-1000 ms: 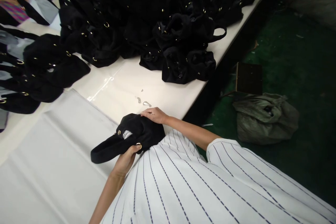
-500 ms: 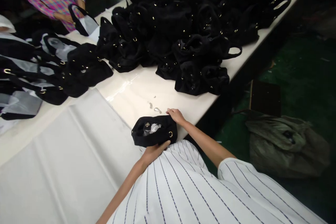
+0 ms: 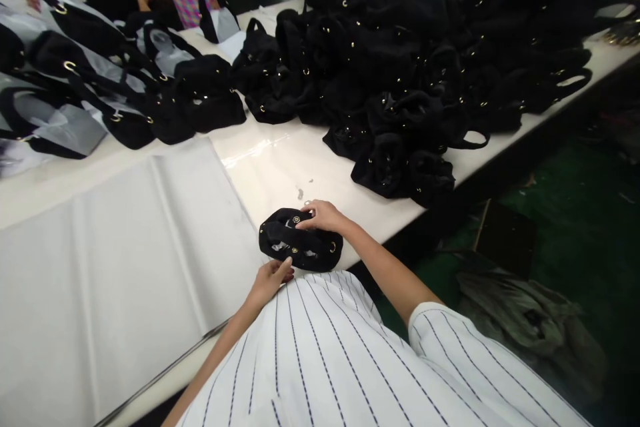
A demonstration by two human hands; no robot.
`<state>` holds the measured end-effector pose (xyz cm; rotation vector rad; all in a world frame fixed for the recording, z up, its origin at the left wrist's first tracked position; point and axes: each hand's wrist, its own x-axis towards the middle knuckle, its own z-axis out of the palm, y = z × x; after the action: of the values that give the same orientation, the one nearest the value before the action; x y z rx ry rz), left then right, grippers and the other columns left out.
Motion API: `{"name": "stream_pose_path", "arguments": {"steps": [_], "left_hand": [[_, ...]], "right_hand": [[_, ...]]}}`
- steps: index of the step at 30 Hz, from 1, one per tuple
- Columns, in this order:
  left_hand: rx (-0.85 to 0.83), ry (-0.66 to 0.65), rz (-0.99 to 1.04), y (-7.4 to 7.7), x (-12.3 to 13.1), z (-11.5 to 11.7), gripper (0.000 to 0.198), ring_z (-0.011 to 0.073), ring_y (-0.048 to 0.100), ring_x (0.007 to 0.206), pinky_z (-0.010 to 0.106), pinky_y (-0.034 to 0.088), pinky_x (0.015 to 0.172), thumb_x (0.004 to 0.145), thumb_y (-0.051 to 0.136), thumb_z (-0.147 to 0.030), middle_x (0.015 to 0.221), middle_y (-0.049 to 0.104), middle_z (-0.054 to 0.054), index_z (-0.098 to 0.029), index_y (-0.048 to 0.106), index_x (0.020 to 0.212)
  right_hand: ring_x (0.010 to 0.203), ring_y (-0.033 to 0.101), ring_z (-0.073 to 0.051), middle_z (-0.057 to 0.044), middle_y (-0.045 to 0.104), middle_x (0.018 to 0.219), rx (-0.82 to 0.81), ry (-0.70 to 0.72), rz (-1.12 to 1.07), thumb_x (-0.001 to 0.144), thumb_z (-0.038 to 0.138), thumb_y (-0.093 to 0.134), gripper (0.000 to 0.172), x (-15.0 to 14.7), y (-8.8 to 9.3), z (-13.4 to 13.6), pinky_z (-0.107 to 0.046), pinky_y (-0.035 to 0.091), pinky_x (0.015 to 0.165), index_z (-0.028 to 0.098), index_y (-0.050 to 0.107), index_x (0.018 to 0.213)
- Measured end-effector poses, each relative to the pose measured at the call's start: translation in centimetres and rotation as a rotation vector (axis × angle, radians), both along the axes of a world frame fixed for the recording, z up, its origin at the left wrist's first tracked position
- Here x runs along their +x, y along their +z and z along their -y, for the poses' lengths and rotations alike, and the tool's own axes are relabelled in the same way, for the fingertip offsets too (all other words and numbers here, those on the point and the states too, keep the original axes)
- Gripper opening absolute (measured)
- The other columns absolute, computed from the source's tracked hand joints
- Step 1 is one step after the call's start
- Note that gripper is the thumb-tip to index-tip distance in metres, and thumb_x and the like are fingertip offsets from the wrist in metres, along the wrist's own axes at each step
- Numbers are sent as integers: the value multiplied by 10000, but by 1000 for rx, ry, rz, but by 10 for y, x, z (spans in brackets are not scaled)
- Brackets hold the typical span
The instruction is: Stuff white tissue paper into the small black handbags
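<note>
On the bench (image 3: 280, 167), at 7 o'clock from the heap (image 3: 425, 47), lies a bag (image 3: 300, 250). The right grip (image 3: 323, 215) pinches its 12 o'clock rim. The left grip (image 3: 270, 278), fingers loose, only touches its 7 o'clock edge; a firmer hold there would likely steady it.

no text, label, brand or number can be read anywhere; the round gold stud on the small black bag (image 3: 301, 242) is too small to make out.
</note>
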<state>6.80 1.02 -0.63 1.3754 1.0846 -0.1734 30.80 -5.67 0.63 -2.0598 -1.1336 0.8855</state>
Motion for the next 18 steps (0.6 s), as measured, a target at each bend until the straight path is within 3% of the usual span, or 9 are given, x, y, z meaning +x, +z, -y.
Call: {"name": "stream_pose_path", "arguments": {"steps": [4, 7, 12, 18], "left_hand": [[-108, 140, 69, -11, 20, 6, 515, 240, 691, 741, 379, 559, 763, 634, 723, -610, 767, 703, 116, -124, 604, 761], [42, 176, 90, -10, 34, 7, 521, 252, 681, 772, 367, 553, 707, 644, 725, -576, 817, 698, 106, -125, 601, 871], [451, 51, -78, -12, 47, 0, 391, 312, 659, 920, 359, 504, 733, 744, 633, -472, 928, 702, 130, -139, 607, 944], [617, -118, -149, -13, 55, -4, 266, 306, 648, 974, 318, 462, 741, 776, 595, -343, 997, 697, 131, -167, 604, 975]], "right_hand": [[821, 609, -231, -73, 683, 856, -68, 138, 141, 672, 379, 763, 271, -1, 5, -7, -291, 399, 699, 195, 746, 871], [752, 607, -234, -100, 662, 759, -96, 145, 235, 719, 270, 696, 115, -11, 8, -2, -305, 385, 667, 157, 715, 703], [771, 591, -210, -98, 624, 855, -13, -38, 314, 770, 314, 648, 159, -44, -3, 10, -291, 409, 676, 158, 653, 795], [753, 564, -191, -78, 603, 929, -26, -170, 462, 822, 271, 567, 175, -72, -27, 5, -291, 420, 677, 166, 539, 959]]}}
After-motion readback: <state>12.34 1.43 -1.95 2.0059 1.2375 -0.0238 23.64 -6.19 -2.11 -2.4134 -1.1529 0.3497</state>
